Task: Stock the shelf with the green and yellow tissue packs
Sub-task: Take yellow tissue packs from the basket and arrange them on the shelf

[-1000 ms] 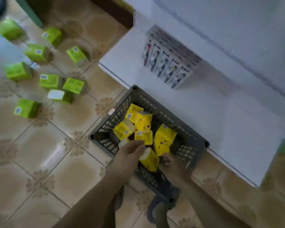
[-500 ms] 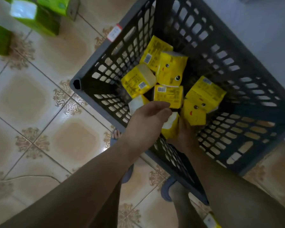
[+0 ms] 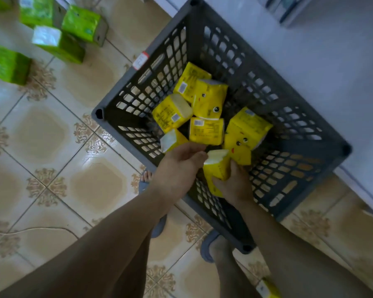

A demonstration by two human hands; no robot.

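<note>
Head view: a grey slatted basket (image 3: 99,114) stands on the tiled floor (image 3: 52,147), its far-right side at the edge of a low white shelf (image 3: 321,72) (whether it touches can't be told). Inside lie loose yellow packs (image 3: 172,115), jumbled at all angles in the middle & near part of the basket, some w/ a cartoon face showing, some w/ barcodes up.

The right hand (image 3: 235,186) reaches in over the near wall and grips one yellow pack (image 3: 216,168) from below, fingers curled round it, white tissue end up & tilted to the left. The left hand (image 3: 179,166) is just beside it on the left, also over the near wall, fingers loosely bent, thumb tip at the held pack's white end; whether it grips anything can't be told.

Far left on the floor, well apart from the basket, lie the green packs (image 3: 84,24), several close together, one w/ its white end up. One more yellow pack sits on the floor at the near right edge (image 3: 267,289). Blue slippers (image 3: 207,248) show below the arms, near the basket. Blurred boxes (image 3: 289,9) stand on the shelf, far right.
</note>
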